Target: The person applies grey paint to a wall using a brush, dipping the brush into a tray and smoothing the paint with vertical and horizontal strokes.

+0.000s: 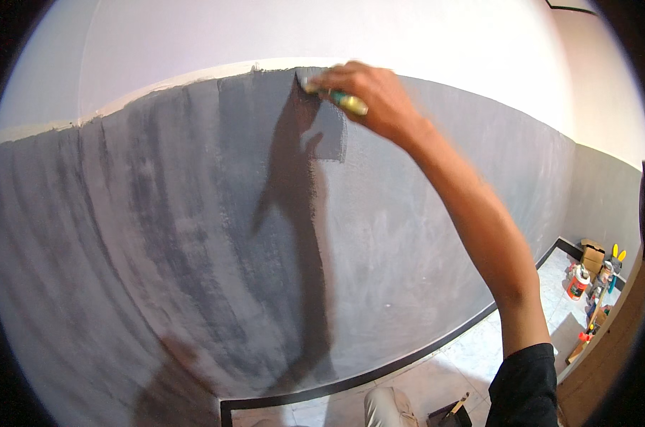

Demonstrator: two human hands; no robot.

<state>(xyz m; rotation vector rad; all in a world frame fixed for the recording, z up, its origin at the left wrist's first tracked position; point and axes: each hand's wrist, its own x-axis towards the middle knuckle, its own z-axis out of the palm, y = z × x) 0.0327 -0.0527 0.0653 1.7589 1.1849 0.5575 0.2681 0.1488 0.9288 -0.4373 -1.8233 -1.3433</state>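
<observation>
My right hand (379, 96) is raised to the wall, its fingers closed round a paintbrush (351, 104) with a green and yellow handle. The bristle end meets the wall just below the line where the grey lower part (422, 213) borders the white upper part (436, 35). Beneath the brush is a darker grey patch of paint (329, 139) with a sharp lower right edge, partly under my arm's shadow. Streaky grey paint covers the wall to the left. My left hand is out of view.
On the floor near my knee (390, 409) is a dark container (454, 415) with a thin-handled brush (462, 403) across it. A red and white can (578, 285), a cardboard box (591, 257) and several tools stand at the far right. Black skirting (408, 364) edges the wall.
</observation>
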